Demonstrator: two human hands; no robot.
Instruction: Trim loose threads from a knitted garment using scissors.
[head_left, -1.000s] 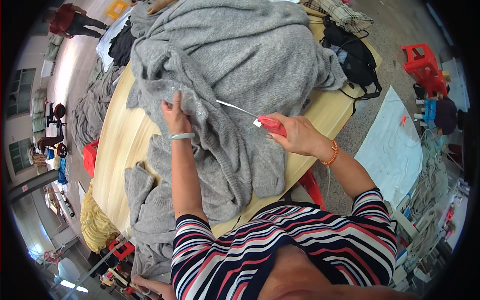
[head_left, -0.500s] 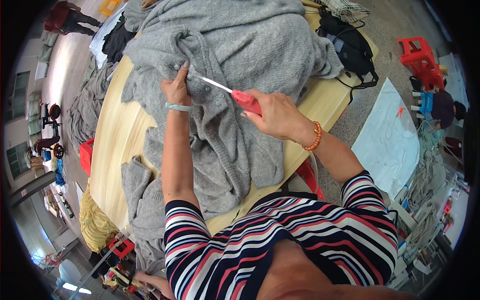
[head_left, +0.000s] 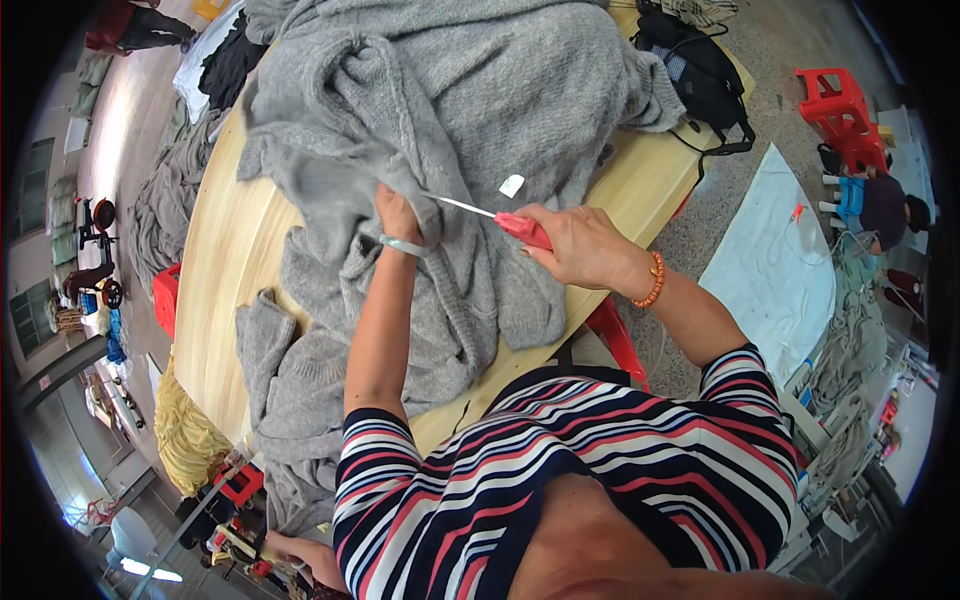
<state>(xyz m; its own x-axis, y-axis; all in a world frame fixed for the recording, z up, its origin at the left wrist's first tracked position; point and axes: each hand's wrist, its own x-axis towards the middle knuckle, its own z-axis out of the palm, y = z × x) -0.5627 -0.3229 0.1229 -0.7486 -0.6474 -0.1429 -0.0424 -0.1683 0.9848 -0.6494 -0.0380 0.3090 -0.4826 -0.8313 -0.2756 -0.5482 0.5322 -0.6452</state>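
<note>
A large grey knitted sweater [head_left: 520,110] lies heaped over the wooden table. My left hand [head_left: 398,214] is closed on a fold of its knit; most of the fingers are buried in the cloth, which is smeared by motion there. In my right hand [head_left: 590,248] is a red-handled tool [head_left: 523,229] with a long, thin, pale shaft; its exact kind is unclear. The shaft points left, its tip near the fabric beside my left hand. Whether the tip touches the knit cannot be made out. A small white label [head_left: 512,186] shows on the sweater above the tool.
The pale wooden table [head_left: 215,290] borders the cloth. A black bag [head_left: 680,70] with straps lies at its far right. Red stools [head_left: 835,100] and a white sheet [head_left: 775,270] are on the floor to the right. Yellow cloth [head_left: 188,430] hangs at the left. Other people are farther off.
Both hands have moved nearer and to the right, the left pulling sweater cloth along. Small shiny spots beside the left hand are no longer visible. The white label has come into sight.
</note>
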